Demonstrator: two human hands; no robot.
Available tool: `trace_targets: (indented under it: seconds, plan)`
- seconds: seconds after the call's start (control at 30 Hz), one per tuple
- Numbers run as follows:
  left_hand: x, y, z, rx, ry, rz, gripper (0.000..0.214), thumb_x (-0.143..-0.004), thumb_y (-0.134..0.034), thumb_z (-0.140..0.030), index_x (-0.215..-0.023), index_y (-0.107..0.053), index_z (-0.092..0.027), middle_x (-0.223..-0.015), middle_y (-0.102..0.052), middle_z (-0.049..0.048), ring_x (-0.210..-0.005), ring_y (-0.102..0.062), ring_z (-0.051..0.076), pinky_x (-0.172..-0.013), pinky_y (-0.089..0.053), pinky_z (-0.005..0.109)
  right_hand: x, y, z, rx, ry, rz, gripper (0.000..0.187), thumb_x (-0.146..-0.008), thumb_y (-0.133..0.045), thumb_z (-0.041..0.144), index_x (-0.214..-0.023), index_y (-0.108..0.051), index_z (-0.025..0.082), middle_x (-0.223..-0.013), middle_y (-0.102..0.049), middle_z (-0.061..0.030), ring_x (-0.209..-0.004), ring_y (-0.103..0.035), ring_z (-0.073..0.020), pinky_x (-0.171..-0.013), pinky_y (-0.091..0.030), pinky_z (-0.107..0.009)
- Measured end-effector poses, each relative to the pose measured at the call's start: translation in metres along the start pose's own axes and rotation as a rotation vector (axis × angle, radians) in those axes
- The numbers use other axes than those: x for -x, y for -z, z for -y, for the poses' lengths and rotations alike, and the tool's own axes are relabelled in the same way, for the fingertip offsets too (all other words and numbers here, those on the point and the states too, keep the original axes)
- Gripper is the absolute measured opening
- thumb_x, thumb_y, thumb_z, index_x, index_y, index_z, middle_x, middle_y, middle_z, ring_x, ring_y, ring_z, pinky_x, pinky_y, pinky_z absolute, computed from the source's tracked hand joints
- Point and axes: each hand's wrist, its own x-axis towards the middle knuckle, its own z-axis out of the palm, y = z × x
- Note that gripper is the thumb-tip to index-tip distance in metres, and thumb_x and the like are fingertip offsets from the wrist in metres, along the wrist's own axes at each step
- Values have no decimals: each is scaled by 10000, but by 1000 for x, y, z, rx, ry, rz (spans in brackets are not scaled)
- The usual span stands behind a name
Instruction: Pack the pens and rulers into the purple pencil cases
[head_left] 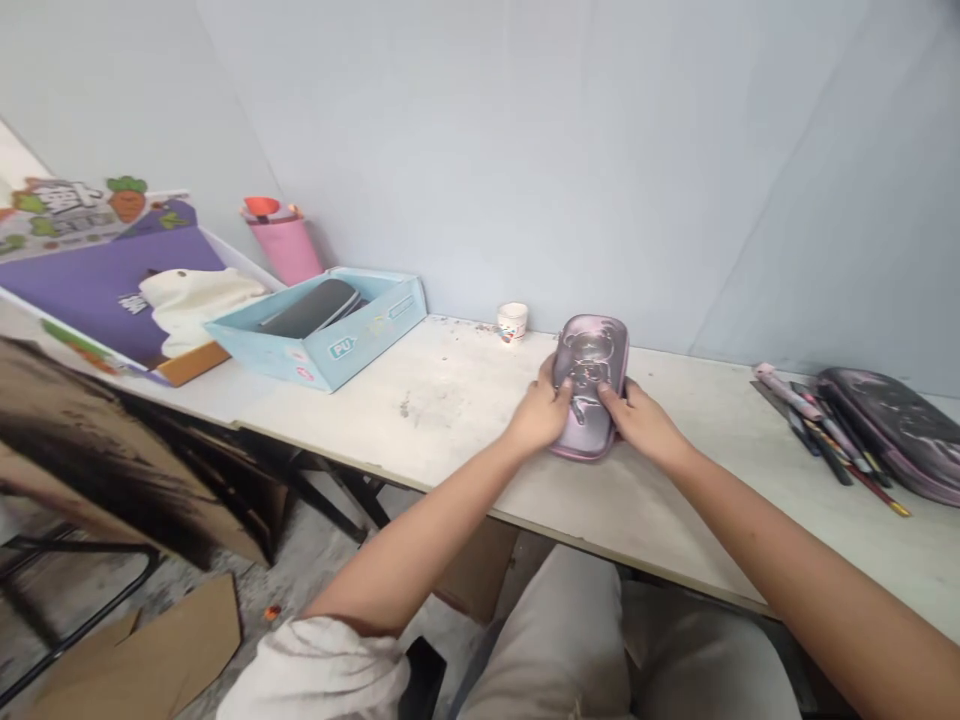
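1. The pencil case is between the fingers of the left hand and the right hand; whether its lower end touches the tabletop, I cannot tell.
2. Both hands' fingers are bent around its sides, thumbs on the front.
3. The step in hand seems to be holding the case; a next move would call for one hand's firm hold while the other loosens.
4. Beyond the left fingers stands a paper cup; farther left, a blue box.
5. Right of the right fingers lie pens.
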Motion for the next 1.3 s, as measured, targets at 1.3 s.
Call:
trace_targets:
  seconds: [1.3]
  plan:
    - [-65, -141, -77, -489, -353, 401, 591, -819, -453, -472, -1334, -336, -207, -1299, -428, 161, -1210, -380, 303, -968, -337, 455, -57, 231, -108, 810, -122, -231, 365, -834, -421, 333, -1053, -631, 130, -1078, -616, -181, -1020, -562, -261, -874, -416, -383]
